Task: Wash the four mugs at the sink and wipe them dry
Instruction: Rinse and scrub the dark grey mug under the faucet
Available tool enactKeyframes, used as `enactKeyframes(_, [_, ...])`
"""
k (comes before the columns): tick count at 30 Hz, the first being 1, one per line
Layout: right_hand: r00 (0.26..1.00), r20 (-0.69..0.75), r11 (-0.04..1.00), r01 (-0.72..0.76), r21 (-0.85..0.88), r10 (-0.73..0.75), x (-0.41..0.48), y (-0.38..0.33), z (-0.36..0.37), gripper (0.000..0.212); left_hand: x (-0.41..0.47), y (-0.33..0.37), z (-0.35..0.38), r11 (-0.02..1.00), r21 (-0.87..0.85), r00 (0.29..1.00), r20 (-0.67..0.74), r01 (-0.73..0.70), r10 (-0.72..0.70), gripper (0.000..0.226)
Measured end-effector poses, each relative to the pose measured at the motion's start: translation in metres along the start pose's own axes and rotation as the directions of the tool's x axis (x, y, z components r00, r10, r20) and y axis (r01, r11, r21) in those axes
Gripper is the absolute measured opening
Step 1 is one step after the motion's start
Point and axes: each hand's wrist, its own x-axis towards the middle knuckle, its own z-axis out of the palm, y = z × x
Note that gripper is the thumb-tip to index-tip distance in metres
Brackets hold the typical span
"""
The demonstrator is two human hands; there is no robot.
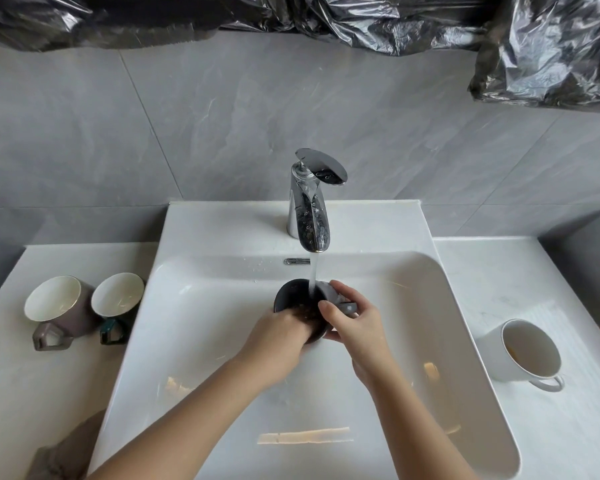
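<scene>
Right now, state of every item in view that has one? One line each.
faucet: running, stream falling into the dark mug
dark mug: held over the basin under the stream, tilted, water inside
left hand: fingers inside the dark mug
right hand: gripping the dark mug's rim and side
brown mug: upright on left counter, empty
green mug: upright beside it, empty
white mug: upright on right counter, brownish residue inside

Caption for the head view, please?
Both hands rinse a dark mug under the tap; three mugs wait on the counter.
</scene>
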Motion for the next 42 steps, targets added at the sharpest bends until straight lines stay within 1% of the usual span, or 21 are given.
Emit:
enactKeyframes(2, [1.0, -0.009, 1.0, -0.015, -0.003, 0.015, -0.002, -0.001, -0.003, 0.049, -0.001, 0.001, 0.0, 0.993, -0.107, 0.995, 0.085, 0.052, -0.043, 0.035])
enactKeyframes(3, [1.0, -0.007, 0.999, -0.028, -0.017, 0.027, -0.003, -0.003, -0.004, 0.051, -0.003, -0.002, 0.001, 0.993, -0.114, 0.996, 0.086, 0.018, -0.008, 0.038])
enactKeyframes(4, [0.999, 0.003, 0.999, -0.039, -0.038, 0.039, -0.004, -0.006, -0.006, 0.055, -0.002, -0.006, 0.001, 0.995, -0.063, 0.996, 0.041, -0.072, 0.075, 0.042])
enactKeyframes(5, [0.999, 0.014, 0.997, -0.05, -0.061, 0.051, -0.002, -0.008, -0.008, 0.059, -0.001, -0.01, -0.003, 0.986, 0.052, 0.988, 0.0, -0.155, 0.156, 0.043])
enactKeyframes(6, [0.998, 0.019, 0.995, -0.062, -0.078, 0.063, -0.001, -0.01, -0.009, 0.06, 0.001, -0.015, -0.004, 0.961, 0.192, 0.979, -0.017, -0.197, 0.204, 0.041])
enactKeyframes(8, [0.998, 0.014, 0.996, -0.064, -0.057, 0.065, -0.001, -0.011, -0.009, 0.052, 0.002, -0.02, -0.006, 0.934, 0.292, 0.97, -0.061, -0.208, 0.236, 0.034])
enactKeyframes(10, [0.998, 0.017, 0.997, -0.056, 0.048, 0.056, -0.007, -0.007, -0.004, 0.048, 0.003, -0.015, -0.005, 0.938, 0.264, 0.963, -0.087, -0.225, 0.256, 0.023])
enactKeyframes(13, [0.995, 0.044, 0.977, -0.094, 0.194, 0.087, -0.015, 0.004, 0.0, 0.063, -0.003, -0.008, 0.009, 0.962, 0.149, 0.957, -0.146, -0.23, 0.252, 0.016])
enactKeyframes(15, [0.992, 0.059, 0.97, -0.125, 0.209, 0.115, -0.016, 0.006, -0.002, 0.067, -0.005, -0.007, 0.014, 0.968, 0.124, 0.963, -0.131, -0.22, 0.236, 0.02])
enactKeyframes(17, [0.989, 0.084, 0.982, -0.131, 0.134, 0.121, -0.014, 0.005, -0.005, 0.059, -0.007, -0.01, 0.016, 0.964, 0.187, 0.972, -0.101, -0.189, 0.21, 0.022])
enactKeyframes(18, [0.989, 0.098, 0.988, -0.123, 0.089, 0.115, -0.014, 0.006, -0.005, 0.056, -0.005, -0.012, 0.017, 0.966, 0.209, 0.981, -0.095, -0.149, 0.172, 0.028])
enactKeyframes(19, [0.988, 0.107, 0.992, -0.114, 0.05, 0.108, -0.014, 0.007, -0.003, 0.055, -0.003, -0.013, 0.017, 0.973, 0.203, 0.99, -0.067, -0.111, 0.127, 0.043])
enactKeyframes(21, [0.991, 0.105, 0.996, -0.086, 0.003, 0.085, -0.013, 0.007, 0.0, 0.052, 0.0, -0.012, 0.017, 0.983, 0.156, 0.995, 0.045, -0.099, 0.093, 0.067])
enactKeyframes(23, [0.994, 0.093, 0.998, -0.064, -0.012, 0.065, -0.012, 0.008, 0.001, 0.05, 0.0, -0.005, 0.012, 0.982, 0.135, 0.985, 0.131, -0.129, 0.111, 0.069])
enactKeyframes(27, [0.994, 0.085, 0.997, -0.067, -0.029, 0.069, -0.011, 0.008, -0.004, 0.051, -0.004, -0.005, 0.009, 0.994, 0.064, 0.988, 0.134, -0.09, 0.081, 0.075])
enactKeyframes(28, [0.993, 0.091, 0.997, -0.076, -0.017, 0.077, -0.011, 0.007, -0.004, 0.052, -0.004, -0.006, 0.006, 0.992, 0.089, 0.99, 0.116, -0.094, 0.084, 0.073])
enactKeyframes(30, [0.991, 0.092, 0.995, -0.097, 0.031, 0.094, -0.01, 0.005, -0.003, 0.054, 0.0, -0.012, 0.002, 0.956, 0.253, 0.988, 0.084, -0.149, 0.131, 0.061])
enactKeyframes(32, [0.994, 0.063, 0.994, -0.09, 0.059, 0.086, -0.01, 0.004, 0.001, 0.049, 0.004, -0.013, -0.008, 0.906, 0.388, 0.985, 0.097, -0.169, 0.142, 0.054])
enactKeyframes(33, [0.996, 0.045, 0.996, -0.079, 0.05, 0.077, -0.011, 0.002, 0.004, 0.048, 0.005, -0.012, -0.011, 0.906, 0.389, 0.984, 0.124, -0.167, 0.129, 0.058])
enactKeyframes(37, [0.999, 0.011, 0.999, -0.035, -0.001, 0.035, -0.009, -0.002, 0.012, 0.052, 0.01, 0.0, -0.019, 0.984, 0.148, 0.985, 0.16, -0.095, 0.071, 0.072])
enactKeyframes(42, [0.999, 0.028, 0.999, -0.04, 0.005, 0.04, -0.005, -0.007, 0.008, 0.055, 0.004, 0.0, -0.021, 0.999, 0.032, 0.985, 0.17, -0.034, 0.028, 0.081])
